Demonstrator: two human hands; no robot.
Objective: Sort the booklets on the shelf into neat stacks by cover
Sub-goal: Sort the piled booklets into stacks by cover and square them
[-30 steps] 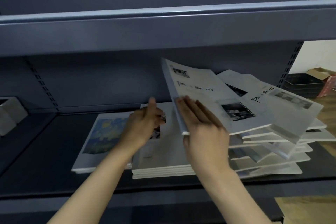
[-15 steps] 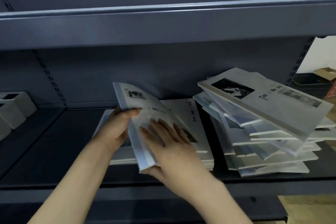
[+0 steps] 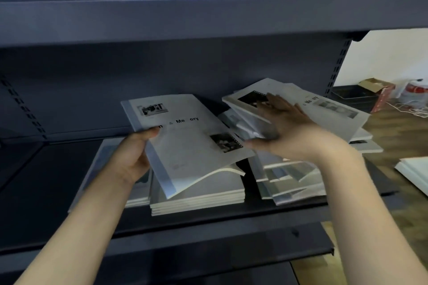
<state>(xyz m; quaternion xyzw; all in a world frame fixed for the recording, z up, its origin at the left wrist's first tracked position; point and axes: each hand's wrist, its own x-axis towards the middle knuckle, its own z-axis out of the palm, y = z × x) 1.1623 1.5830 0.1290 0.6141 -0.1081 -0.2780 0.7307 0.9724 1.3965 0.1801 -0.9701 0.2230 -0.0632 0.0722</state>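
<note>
Left hand [image 3: 132, 159] grips a booklet [image 3: 185, 141] above the middle stack [image 3: 196, 201]; right hand [image 3: 284, 132], fingers straight, reaches the messy pile [image 3: 298, 183] at center right.

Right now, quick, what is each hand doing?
Left hand: holding the booklet by its spine edge, thumb on the cover.
Right hand: open, fingers straight, over the messy pile; contact unclear.
</note>
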